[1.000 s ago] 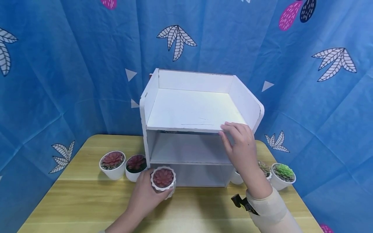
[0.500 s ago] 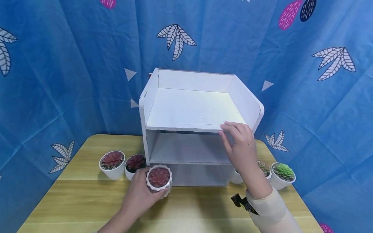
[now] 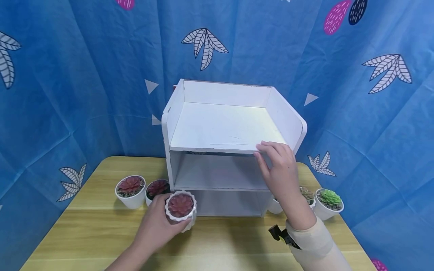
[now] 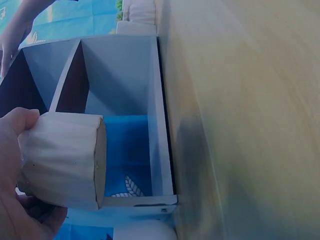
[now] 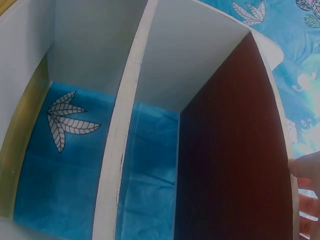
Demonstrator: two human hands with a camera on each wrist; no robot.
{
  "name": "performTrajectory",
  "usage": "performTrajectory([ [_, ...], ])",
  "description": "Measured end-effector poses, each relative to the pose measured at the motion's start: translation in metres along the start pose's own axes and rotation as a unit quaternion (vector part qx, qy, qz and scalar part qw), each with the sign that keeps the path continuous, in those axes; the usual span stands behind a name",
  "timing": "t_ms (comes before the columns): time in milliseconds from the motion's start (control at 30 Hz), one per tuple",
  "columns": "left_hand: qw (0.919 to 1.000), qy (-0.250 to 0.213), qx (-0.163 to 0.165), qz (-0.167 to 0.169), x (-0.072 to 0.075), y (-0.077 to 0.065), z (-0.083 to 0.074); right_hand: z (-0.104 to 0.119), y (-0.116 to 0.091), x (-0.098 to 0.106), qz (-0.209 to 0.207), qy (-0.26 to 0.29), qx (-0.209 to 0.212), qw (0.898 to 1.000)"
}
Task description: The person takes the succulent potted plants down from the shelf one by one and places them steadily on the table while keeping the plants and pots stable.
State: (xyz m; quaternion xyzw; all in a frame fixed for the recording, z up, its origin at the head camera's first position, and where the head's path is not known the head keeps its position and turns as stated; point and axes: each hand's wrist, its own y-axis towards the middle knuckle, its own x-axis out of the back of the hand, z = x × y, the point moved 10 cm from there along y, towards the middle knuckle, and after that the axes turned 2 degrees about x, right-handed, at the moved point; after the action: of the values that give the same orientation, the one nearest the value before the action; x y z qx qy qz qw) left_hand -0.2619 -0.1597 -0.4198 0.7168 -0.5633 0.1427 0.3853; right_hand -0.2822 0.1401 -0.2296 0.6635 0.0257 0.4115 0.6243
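Note:
My left hand [image 3: 154,224] grips a white fluted pot with a dark red succulent [image 3: 180,206] in front of the white shelf unit's [image 3: 220,128] lower left corner. The left wrist view shows the white pot [image 4: 62,157] side on, with the thumb and fingers around it. At the unit's upper right, my right hand [image 3: 279,169] holds the front edge of the top board, fingers over it and thumb at its front. In the right wrist view, the fingers [image 5: 308,205] sit at that edge. The two lower compartments have no backs; the backdrop shows through.
Left of the unit stand two white pots with red succulents, one potted succulent [image 3: 130,192] farther out and another potted succulent [image 3: 158,188] beside the unit. On the right are a green succulent [image 3: 329,201] and paler pots partly hidden by my forearm. A blue curtain [image 3: 101,75] hangs behind the wooden table [image 3: 84,226].
My left hand has moved a little to the left with the potted succulent, covering more of the red one beside the unit. The right hand stays on the shelf edge.

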Motion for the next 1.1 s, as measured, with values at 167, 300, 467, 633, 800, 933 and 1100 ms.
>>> performTrajectory([
  [167, 1.0, 0.006, -0.003, -0.001, 0.006, 0.001, 0.002, -0.001, 0.0, -0.001, -0.001, 0.001, 0.0, 1.0],
  [300, 0.9999, 0.008, -0.008, 0.001, 0.008, 0.0, 0.003, -0.001, 0.0, -0.001, 0.0, -0.001, -0.001, 1.0],
  [467, 0.9999, 0.01, -0.007, 0.002, 0.011, -0.001, 0.005, 0.0, 0.0, -0.001, 0.003, -0.004, 0.003, 1.0],
  [633, 0.9998, 0.009, -0.016, -0.003, 0.017, -0.001, 0.005, 0.001, 0.001, 0.0, 0.004, -0.005, 0.006, 1.0],
  [800, 0.9998, 0.016, -0.01, 0.0, 0.026, -0.001, 0.009, 0.002, 0.001, -0.001, 0.005, -0.006, 0.007, 1.0],
  [933, 0.9997, 0.018, 0.006, 0.013, 0.031, 0.0, 0.013, 0.002, 0.002, -0.002, 0.007, -0.008, 0.007, 1.0],
  [1100, 0.999, 0.027, 0.025, 0.027, 0.035, 0.001, 0.017, 0.001, 0.001, -0.001, 0.004, -0.004, 0.003, 1.0],
])
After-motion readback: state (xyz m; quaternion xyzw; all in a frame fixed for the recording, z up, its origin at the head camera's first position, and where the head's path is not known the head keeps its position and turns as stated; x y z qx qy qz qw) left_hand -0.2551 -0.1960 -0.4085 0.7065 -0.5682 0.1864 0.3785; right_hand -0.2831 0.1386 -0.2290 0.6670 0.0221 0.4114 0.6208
